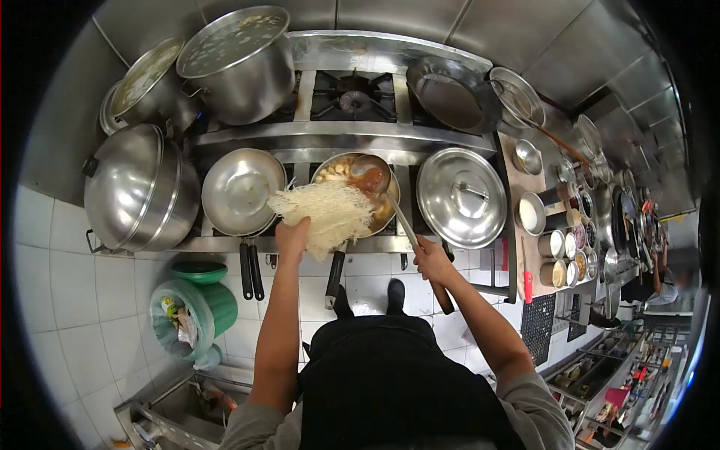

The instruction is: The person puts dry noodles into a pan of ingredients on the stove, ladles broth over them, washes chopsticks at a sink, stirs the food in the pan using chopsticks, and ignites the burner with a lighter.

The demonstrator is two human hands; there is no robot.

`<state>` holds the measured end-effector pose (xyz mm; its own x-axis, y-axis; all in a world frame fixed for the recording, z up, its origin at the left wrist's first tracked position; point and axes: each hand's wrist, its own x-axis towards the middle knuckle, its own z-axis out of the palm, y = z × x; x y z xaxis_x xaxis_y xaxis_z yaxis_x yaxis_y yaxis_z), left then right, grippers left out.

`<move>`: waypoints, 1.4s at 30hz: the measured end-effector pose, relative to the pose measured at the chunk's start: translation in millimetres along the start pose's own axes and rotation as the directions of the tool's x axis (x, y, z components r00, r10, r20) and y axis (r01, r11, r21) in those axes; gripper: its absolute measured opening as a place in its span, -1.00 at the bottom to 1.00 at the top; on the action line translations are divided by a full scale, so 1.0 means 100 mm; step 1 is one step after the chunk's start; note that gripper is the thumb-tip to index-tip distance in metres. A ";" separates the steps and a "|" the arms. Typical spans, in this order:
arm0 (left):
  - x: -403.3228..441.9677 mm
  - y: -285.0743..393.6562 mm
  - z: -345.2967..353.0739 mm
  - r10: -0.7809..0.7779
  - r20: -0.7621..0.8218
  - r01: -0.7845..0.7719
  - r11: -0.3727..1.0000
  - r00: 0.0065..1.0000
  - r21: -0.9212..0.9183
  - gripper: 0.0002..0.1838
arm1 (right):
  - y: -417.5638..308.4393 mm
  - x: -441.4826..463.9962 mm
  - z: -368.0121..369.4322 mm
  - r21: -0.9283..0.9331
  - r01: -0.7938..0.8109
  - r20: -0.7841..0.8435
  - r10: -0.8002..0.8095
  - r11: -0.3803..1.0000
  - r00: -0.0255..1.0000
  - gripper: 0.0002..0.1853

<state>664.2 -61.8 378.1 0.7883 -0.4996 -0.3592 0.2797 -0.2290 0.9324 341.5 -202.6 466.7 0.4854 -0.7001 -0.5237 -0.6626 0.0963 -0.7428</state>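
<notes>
Your left hand (292,238) grips the noodle sheet (322,214) above the pan (385,218), your right hand (433,260) the ladle (405,225); likely light and brittle, the sheet wants a gentle edge hold.

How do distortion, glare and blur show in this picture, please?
Head view: fisheye distortion bows the stove, corners black; head view: glare on the round lid; head view: left hand and right hand fairly sharp; head view: distant person at far right blurred.
</notes>
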 end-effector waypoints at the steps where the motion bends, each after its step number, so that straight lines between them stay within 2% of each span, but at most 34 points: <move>1: -0.01 0.03 0.00 0.003 0.013 -0.002 1.000 1.000 -0.026 -0.56 | -0.02 -0.01 0.03 0.031 -0.019 0.011 0.019 0.999 1.000 -0.60; 6: -0.03 0.07 -0.05 -0.030 0.045 0.030 1.000 0.999 0.004 -0.57 | -0.02 -0.05 0.11 0.115 -0.059 0.044 0.055 0.992 0.998 -0.64; 12: 0.05 0.02 -0.09 0.039 0.024 -0.041 0.998 0.999 0.051 -0.57 | -0.03 -0.04 0.00 0.374 -0.172 0.161 0.118 0.911 0.980 -0.67; 15: -0.01 0.12 -0.17 -0.008 0.044 0.007 0.999 0.999 0.039 -0.56 | -0.11 -0.13 -0.09 0.386 -0.162 0.153 0.110 0.908 0.982 -0.63; 16: -0.02 0.16 -0.19 -0.037 0.054 0.035 0.999 0.998 0.035 -0.56 | -0.15 -0.17 -0.14 0.384 -0.156 0.139 0.110 0.910 0.984 -0.55; 19: 0.00 0.15 -0.26 -0.025 0.074 0.029 0.998 0.997 -0.059 -0.57 | -0.32 -0.28 -0.31 0.418 -0.196 0.111 0.164 0.887 0.980 -0.48; 20: 0.01 0.16 -0.29 -0.034 0.087 0.042 0.994 0.996 -0.101 -0.57 | -0.30 -0.27 -0.37 0.488 -0.221 0.117 0.187 0.845 0.975 -0.45; 22: 0.01 0.21 -0.32 -0.049 0.111 0.069 0.981 0.993 -0.183 -0.58 | -0.21 -0.22 -0.53 0.534 -0.242 0.173 0.175 0.810 0.969 -0.43; 24: 0.04 0.20 -0.32 -0.044 0.125 0.066 0.982 0.991 -0.176 -0.59 | -0.24 -0.24 -0.62 0.581 -0.265 0.217 0.168 0.769 0.962 -0.43; 28: 0.13 0.15 -0.22 -0.027 0.241 0.071 0.983 0.970 -0.172 -0.48 | -0.30 -0.35 -0.74 0.588 -0.292 0.265 0.162 0.754 0.951 -0.49; 31: 0.13 0.20 0.00 -0.133 0.251 0.175 0.972 0.959 -0.155 -0.52 | -0.34 -0.46 -0.76 0.585 -0.308 0.272 0.176 0.750 0.946 -0.54; 34: 0.08 0.23 0.19 -0.150 0.173 0.176 0.973 0.974 -0.152 -0.61 | -0.41 -0.54 -0.77 0.559 -0.337 0.294 0.198 0.758 0.935 -0.55; 37: 0.21 0.01 0.28 -0.135 0.230 0.187 0.957 0.964 -0.224 -0.63 | -0.51 -0.59 -0.72 0.509 -0.339 0.306 0.202 0.791 0.930 -0.53; 39: 0.25 -0.06 0.31 -0.114 0.227 0.162 0.966 0.967 -0.204 -0.64 | -0.56 -0.58 -0.67 0.460 -0.342 0.316 0.209 0.819 0.926 -0.51; 42: 0.24 0.01 0.32 -0.152 0.231 0.176 0.980 0.961 -0.088 -0.64 | -0.71 -0.60 -0.57 0.346 -0.309 0.242 0.234 0.886 0.942 -0.65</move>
<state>665.6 -100.9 369.0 0.5885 -0.6381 -0.4965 0.4618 -0.2387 0.8543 327.1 -207.4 575.1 0.4401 -0.4659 -0.7676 -0.5398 0.5459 -0.6408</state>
